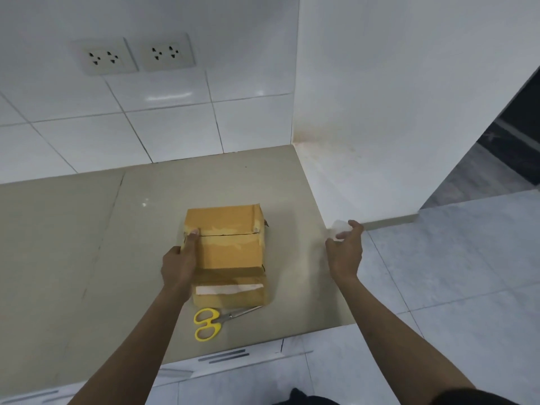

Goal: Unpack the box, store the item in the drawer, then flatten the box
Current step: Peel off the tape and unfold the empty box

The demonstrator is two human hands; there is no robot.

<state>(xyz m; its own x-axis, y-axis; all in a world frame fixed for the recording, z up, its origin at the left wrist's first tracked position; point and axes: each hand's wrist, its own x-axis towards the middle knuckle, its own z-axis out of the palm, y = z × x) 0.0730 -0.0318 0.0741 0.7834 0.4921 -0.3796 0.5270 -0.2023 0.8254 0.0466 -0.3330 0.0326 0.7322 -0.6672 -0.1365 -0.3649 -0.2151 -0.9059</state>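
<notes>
A brown cardboard box [230,252] stands on the beige countertop [87,244], its top flaps closed along a slit seam with tape remnants. My left hand [179,263] grips the box's left side, thumb pressed on the top at the seam. My right hand [344,249] is off to the right, past the counter's edge, pinching a crumpled piece of clear tape [340,228]. Yellow-handled scissors [216,321] lie on the counter just in front of the box, blades pointing right.
White tiled wall with two double sockets [134,55] rises behind the counter. A white side wall [380,127] borders the counter on the right. White drawer fronts with grey handles [223,355] sit below the front edge. Grey tiled floor lies to the right.
</notes>
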